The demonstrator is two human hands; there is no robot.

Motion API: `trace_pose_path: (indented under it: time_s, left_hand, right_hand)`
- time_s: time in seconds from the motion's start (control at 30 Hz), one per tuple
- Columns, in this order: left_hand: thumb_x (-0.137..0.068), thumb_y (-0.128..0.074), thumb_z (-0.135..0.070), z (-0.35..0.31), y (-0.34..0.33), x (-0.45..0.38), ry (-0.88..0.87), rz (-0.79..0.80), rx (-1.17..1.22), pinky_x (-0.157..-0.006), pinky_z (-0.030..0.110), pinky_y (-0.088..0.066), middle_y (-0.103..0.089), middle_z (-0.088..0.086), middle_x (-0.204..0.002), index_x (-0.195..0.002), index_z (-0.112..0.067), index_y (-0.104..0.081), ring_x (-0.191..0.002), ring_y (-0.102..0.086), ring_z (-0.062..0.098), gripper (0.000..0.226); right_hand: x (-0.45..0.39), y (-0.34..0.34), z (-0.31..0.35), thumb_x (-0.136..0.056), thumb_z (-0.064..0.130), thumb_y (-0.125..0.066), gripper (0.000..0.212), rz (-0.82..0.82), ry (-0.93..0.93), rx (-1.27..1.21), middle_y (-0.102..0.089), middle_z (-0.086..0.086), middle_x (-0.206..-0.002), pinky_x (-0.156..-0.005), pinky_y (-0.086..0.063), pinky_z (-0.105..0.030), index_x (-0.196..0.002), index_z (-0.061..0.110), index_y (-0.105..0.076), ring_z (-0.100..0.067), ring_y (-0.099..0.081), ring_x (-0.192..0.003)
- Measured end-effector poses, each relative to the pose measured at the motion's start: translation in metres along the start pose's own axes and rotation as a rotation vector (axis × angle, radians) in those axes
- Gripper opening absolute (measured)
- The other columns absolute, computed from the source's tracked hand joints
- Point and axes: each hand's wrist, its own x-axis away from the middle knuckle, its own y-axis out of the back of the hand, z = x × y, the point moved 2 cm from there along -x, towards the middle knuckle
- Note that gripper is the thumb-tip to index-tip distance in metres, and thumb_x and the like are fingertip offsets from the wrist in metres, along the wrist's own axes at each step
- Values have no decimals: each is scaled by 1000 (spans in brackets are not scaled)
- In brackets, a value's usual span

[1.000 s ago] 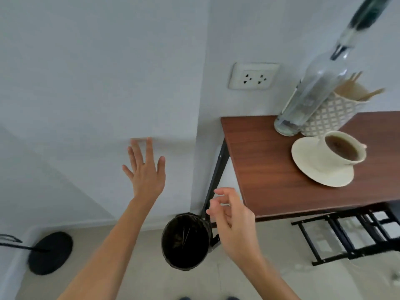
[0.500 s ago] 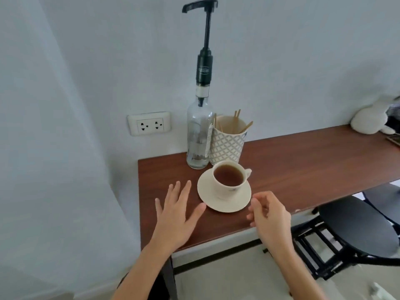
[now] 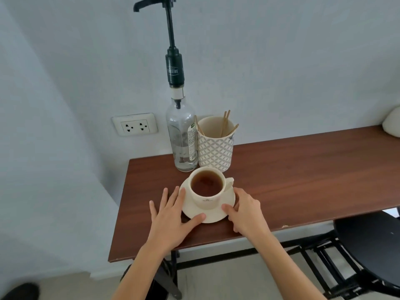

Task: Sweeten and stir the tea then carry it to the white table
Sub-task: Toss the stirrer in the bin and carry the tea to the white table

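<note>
Teacup [image 3: 206,187] full of dark tea, sitting centred on its saucer [image 3: 208,215], near the front edge of the brown worktop [image 3: 303,169]. Cup handle points off toward the right hand's side, away from the person. Saucer sits squarely between the two hands — left hand [image 3: 171,217] has fingers spread flat, thumb touching the saucer's near-left rim; right hand [image 3: 245,211] is loosely curled, thumb on the near-right rim, fingers wrapped beside the edge. Neither is closed on anything yet. Both hands about equally near; the right is the one closer to the handle. Past the cup, directly beyond both hands: pump-top syrup bottle [image 3: 183,144], upright, with the patterned holder [image 3: 215,148] of wooden stir sticks [image 3: 225,123] just beside it, nearly touching. The pump spout reaches out to the left, not over the cup, so my read is that sweetening means moving the cup under it — saucer grip from both sides suits that. Spill risk: tea level is high.
</note>
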Motion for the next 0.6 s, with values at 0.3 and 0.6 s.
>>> trace_pose_path:
  time_s: [0.3,0.6]
  left_hand:
    - [-69,-34,-92,8,3,16,-95,102,-14,-123,58,12,-4,-12,-172,-162,-37,-6,-159,11,18,112]
    - [-79,-47,-82,16,3,38,-200,164,-25,-124,54,14,-2,-15,-172,-162,-39,-4,-159,12,14,103]
  right_hand:
    - [36,-3,-10,-95,18,-59,54,115,-85,-190,-71,-14,-77,-38,-49,-24,-143,31,-36,-11,-55,-33]
    - [74,-27,-41,-94,0,-62,75,106,-140,-661,-74,-24,-105,-72,-65,-40,-149,39,-28,-32,-78,-89]
